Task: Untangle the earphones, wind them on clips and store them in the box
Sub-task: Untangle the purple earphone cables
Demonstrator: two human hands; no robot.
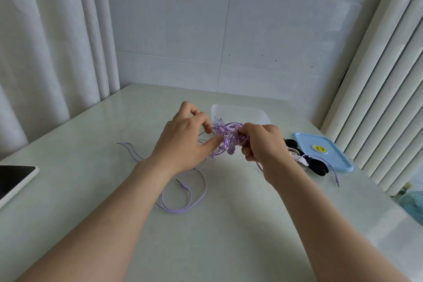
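Head view showed the earphones [225, 138], a purple tangle that looked light and soft, held above the desk [91, 190] middle, just before the box [240, 112]. Right grip [263, 142] was closed around the bundle. Left grip [183, 142], half open, touched it; whether it pinched a cord I could not tell. One loose cord seemed the best place to pull.

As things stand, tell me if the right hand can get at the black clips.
Likely yes, but not freely: the right hand grips the earphone tangle; the black clips lie uncovered just beside it, only a thin cord across them.

Head-worn wide view, forward and down, close over table [206, 236]
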